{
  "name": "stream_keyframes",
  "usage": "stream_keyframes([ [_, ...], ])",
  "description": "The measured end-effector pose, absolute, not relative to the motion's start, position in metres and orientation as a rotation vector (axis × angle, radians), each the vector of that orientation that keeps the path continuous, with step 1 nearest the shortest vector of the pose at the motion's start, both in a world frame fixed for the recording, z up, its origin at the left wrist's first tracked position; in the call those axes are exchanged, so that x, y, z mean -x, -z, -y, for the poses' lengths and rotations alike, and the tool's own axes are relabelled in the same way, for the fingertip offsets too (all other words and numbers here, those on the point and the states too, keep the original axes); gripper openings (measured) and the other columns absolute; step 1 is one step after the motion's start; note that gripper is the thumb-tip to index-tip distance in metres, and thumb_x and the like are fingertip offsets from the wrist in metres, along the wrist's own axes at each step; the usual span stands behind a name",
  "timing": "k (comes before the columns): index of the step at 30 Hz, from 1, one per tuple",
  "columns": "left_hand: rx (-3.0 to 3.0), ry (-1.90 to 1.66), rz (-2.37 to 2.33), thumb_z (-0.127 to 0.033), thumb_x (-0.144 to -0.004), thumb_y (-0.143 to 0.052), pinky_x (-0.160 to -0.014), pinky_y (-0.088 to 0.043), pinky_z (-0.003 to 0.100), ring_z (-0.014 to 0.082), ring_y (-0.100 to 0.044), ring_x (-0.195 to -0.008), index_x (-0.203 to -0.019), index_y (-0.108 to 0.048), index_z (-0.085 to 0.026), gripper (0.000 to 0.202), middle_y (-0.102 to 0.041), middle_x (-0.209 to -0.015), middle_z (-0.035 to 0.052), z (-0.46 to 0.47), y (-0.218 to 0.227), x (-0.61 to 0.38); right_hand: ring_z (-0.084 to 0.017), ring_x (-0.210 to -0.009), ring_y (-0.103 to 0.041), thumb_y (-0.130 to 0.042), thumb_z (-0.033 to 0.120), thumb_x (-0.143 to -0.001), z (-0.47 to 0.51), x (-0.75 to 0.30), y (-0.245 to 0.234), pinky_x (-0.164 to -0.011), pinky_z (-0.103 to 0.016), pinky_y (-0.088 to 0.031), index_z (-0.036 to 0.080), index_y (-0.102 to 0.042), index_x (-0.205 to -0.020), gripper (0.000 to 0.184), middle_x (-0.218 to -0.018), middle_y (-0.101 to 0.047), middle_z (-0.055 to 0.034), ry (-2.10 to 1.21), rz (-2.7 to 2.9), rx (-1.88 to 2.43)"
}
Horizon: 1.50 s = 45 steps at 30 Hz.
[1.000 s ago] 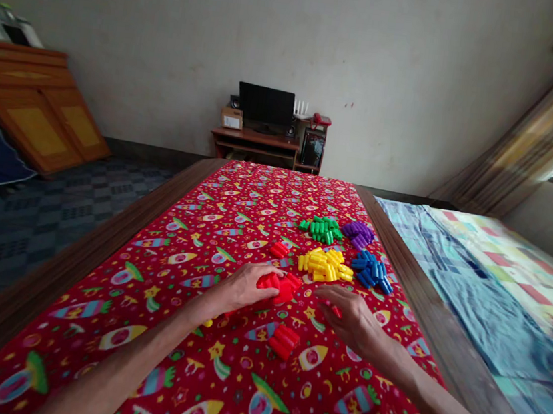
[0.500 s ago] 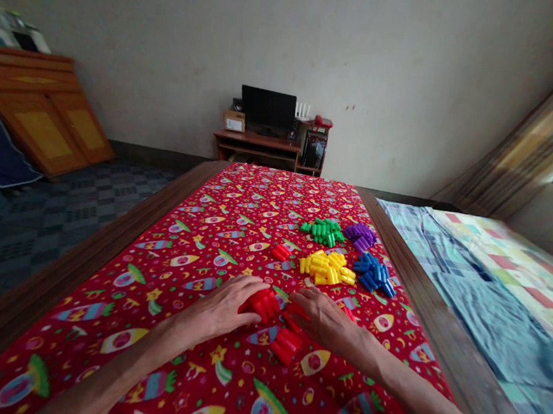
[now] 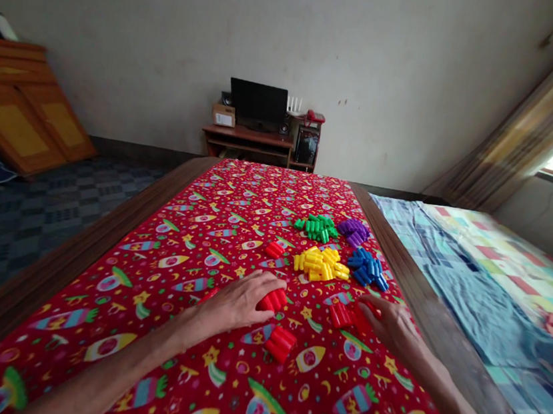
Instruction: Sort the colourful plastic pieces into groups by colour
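Observation:
My left hand (image 3: pixel 252 298) curls its fingers and thumb around a clump of red plastic tubes (image 3: pixel 274 299) low over the patterned cloth. Off to the right, my right hand (image 3: pixel 389 320) has thumb and fingers closed about other red plastic tubes (image 3: pixel 362 319), partly hidden by the fingers. Just left of those lies a red clump (image 3: pixel 340 315). Nearer to me, between the hands, rests another red group (image 3: pixel 280 344). Farther off is a small red group (image 3: pixel 274 250). A bit of red (image 3: pixel 209 295) shows beside my left wrist.
Sorted piles lie beyond the hands: yellow tubes (image 3: pixel 320 264), blue tubes (image 3: pixel 368 269), green tubes (image 3: pixel 317 227) and purple tubes (image 3: pixel 353 232). Red printed cloth (image 3: pixel 151 326) covers the wooden table (image 3: pixel 117 231). A bed (image 3: pixel 475 312) stands at the right, a monitor desk (image 3: pixel 250 134) at the far end.
My right hand has moved right, away from the left, to the red tubes there. My left hand stays around its red clump. The view has swung slightly to the right.

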<state>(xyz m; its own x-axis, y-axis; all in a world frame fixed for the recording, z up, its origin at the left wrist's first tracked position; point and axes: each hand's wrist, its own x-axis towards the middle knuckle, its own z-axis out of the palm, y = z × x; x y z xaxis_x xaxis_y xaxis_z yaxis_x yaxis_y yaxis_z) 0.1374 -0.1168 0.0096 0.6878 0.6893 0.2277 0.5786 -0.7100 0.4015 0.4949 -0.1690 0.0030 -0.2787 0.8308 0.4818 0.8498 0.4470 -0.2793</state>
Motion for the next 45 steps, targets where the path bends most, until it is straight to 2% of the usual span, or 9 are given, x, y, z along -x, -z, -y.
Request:
stream_keyframes([
  [7, -2.486, -0.361, -0.810, -0.023, -0.075, -0.072, -0.091, -0.051, 0.036, 0.0263, -0.065, -0.103, -0.128, -0.057, -0.021, 0.055, -0.067, -0.115, 0.0079, 0.088, -0.022, -0.199, -0.024, -0.078, -0.072, -0.045, 0.033, -0.094, 0.173, -0.487, -0.008, -0.071, -0.036, -0.058, 0.019, -0.066, -0.110, 0.030, -0.089, -0.074, -0.0110, -0.018, 2.200, 1.473],
  [13, -2.414, -0.523, -0.574, -0.019, -0.077, -0.073, -0.104, -0.043, 0.035, 0.0249, -0.055, -0.122, -0.135, -0.052, -0.023, 0.061, -0.058, -0.133, 0.0096, 0.108, -0.012, -0.237, -0.024, -0.094, -0.071, -0.046, 0.024, -0.092, 0.166, -0.480, -0.009, -0.079, -0.034, -0.058, 0.018, -0.068, -0.108, 0.028, -0.103, -0.074, -0.0130, -0.068, 2.134, 1.302],
  [17, -2.394, -0.674, -0.561, -0.009, -0.081, -0.065, -0.103, -0.044, 0.036, 0.0223, -0.057, -0.118, -0.128, -0.056, -0.020, 0.049, -0.061, -0.126, 0.0099, 0.110, 0.003, -0.229, -0.023, -0.099, -0.070, -0.048, 0.025, -0.092, 0.165, -0.484, -0.007, -0.081, -0.033, -0.058, 0.019, -0.068, -0.109, 0.027, -0.108, -0.073, -0.0123, -0.079, 2.109, 1.276],
  [21, -2.445, -0.727, -0.701, -0.009, -0.084, -0.062, -0.099, -0.046, 0.037, 0.0234, -0.059, -0.112, -0.117, -0.063, -0.017, 0.034, -0.064, -0.117, 0.0104, 0.109, 0.010, -0.218, -0.021, -0.087, -0.072, -0.050, 0.028, -0.093, 0.164, -0.483, -0.017, -0.074, -0.029, -0.058, 0.020, -0.069, -0.105, 0.024, -0.101, -0.074, -0.0090, -0.078, 2.035, 1.344],
  [28, -2.446, -0.710, -0.825, -0.007, -0.087, -0.058, -0.083, -0.051, 0.028, 0.0181, -0.065, -0.089, -0.091, -0.069, -0.015, 0.014, -0.068, -0.090, 0.0050, 0.108, -0.003, -0.245, -0.020, -0.076, -0.071, -0.048, 0.025, -0.092, 0.147, -0.464, -0.012, -0.068, -0.030, -0.057, 0.018, -0.068, -0.096, 0.022, -0.087, -0.074, -0.0092, -0.017, 2.024, 1.277],
  [31, -2.461, -0.710, -0.833, -0.017, -0.090, -0.060, -0.085, -0.050, 0.029, 0.0188, -0.064, -0.092, -0.097, -0.067, -0.016, 0.010, -0.068, -0.095, 0.0054, 0.111, -0.009, -0.244, -0.021, -0.086, -0.071, -0.045, 0.023, -0.093, 0.145, -0.466, -0.012, -0.073, -0.033, -0.058, 0.018, -0.067, -0.101, 0.023, -0.096, -0.073, -0.0114, 0.008, 2.125, 1.239],
  [37, -2.493, -0.425, -0.967, -0.050, -0.070, -0.078, -0.086, -0.051, 0.035, 0.0247, -0.060, -0.099, -0.120, -0.058, -0.019, 0.061, -0.057, -0.109, 0.0070, 0.125, -0.011, -0.227, -0.023, -0.102, -0.067, -0.048, 0.030, -0.095, 0.169, -0.491, -0.017, -0.086, -0.037, -0.057, 0.021, -0.057, -0.125, 0.032, -0.111, -0.069, -0.0120, 0.176, 2.198, 1.232],
  [41, -2.461, -0.499, -0.883, -0.032, -0.084, -0.069, -0.083, -0.050, 0.029, 0.0187, -0.059, -0.095, -0.115, -0.059, -0.021, 0.034, -0.054, -0.105, 0.0032, 0.122, -0.001, -0.239, -0.023, -0.112, -0.063, -0.050, 0.032, -0.095, 0.180, -0.493, -0.007, -0.094, -0.038, -0.055, 0.028, -0.038, -0.143, 0.050, -0.120, -0.065, -0.0091, 0.164, 2.254, 1.160],
  [45, -2.467, -0.530, -0.867, -0.016, -0.089, -0.059, -0.084, -0.049, 0.028, 0.0169, -0.059, -0.093, -0.106, -0.061, -0.019, 0.017, -0.057, -0.100, 0.0027, 0.116, 0.001, -0.252, -0.022, -0.113, -0.062, -0.048, 0.030, -0.096, 0.177, -0.486, 0.005, -0.093, -0.038, -0.056, 0.031, -0.033, -0.146, 0.053, -0.123, -0.064, -0.0085, 0.142, 2.258, 1.152],
])
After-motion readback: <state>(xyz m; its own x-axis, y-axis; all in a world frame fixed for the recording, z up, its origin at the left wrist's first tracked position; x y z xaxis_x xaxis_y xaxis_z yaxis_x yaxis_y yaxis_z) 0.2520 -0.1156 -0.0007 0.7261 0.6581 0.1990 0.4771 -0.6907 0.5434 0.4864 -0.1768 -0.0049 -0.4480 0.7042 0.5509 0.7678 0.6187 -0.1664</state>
